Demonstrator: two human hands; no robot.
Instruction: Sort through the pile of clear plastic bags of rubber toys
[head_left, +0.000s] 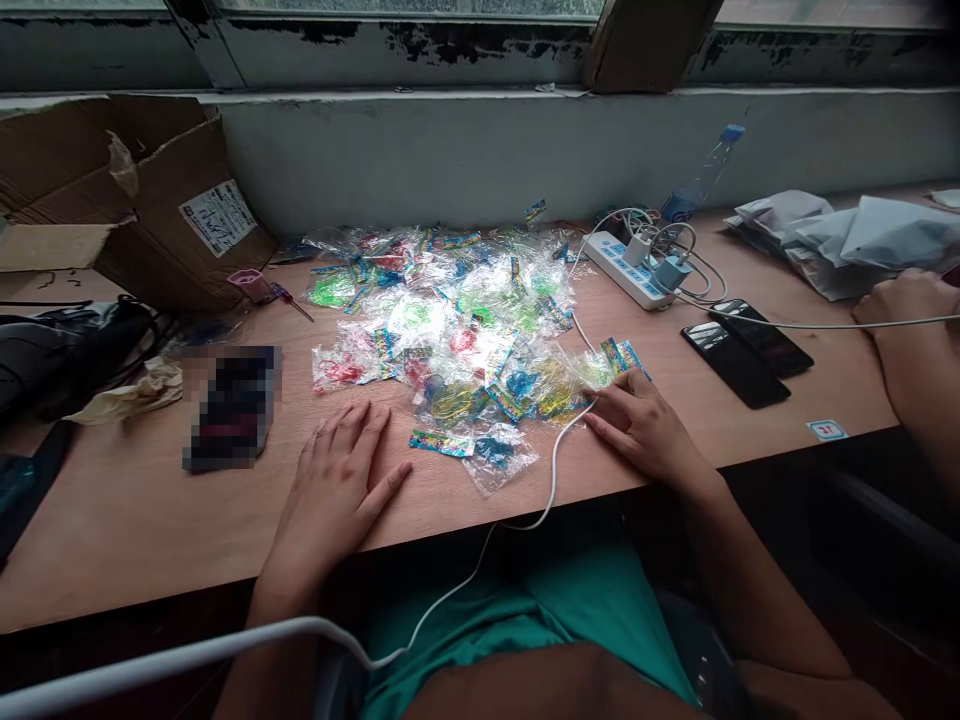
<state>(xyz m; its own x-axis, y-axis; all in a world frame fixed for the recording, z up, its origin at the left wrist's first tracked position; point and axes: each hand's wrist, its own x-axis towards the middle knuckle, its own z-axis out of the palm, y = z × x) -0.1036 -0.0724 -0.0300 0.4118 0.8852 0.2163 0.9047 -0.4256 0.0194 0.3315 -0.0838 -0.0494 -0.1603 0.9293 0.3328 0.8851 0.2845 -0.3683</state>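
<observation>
My left hand [334, 480] lies flat on the wooden table with its fingers spread, holding nothing. My right hand [637, 420] rests at the right side of a heap of clear plastic packets [465, 320], its thumb and fingers pinched on a white cable [556, 465]. The cable runs down from the fingertips over the table edge and across my lap. Red, green, yellow and blue contents show through the packets, which have colourful printed strips. One packet with blue contents [495, 455] lies at the near side, between my hands. The exact contents are hard to make out.
A cardboard box [172, 220], a screwdriver [292, 300] and a pixelated dark object [232, 410] are on the left. On the right are a power strip [626, 270], a bottle [701, 180], two phones [735, 365], plastic bags [832, 230] and another person's hand [911, 300].
</observation>
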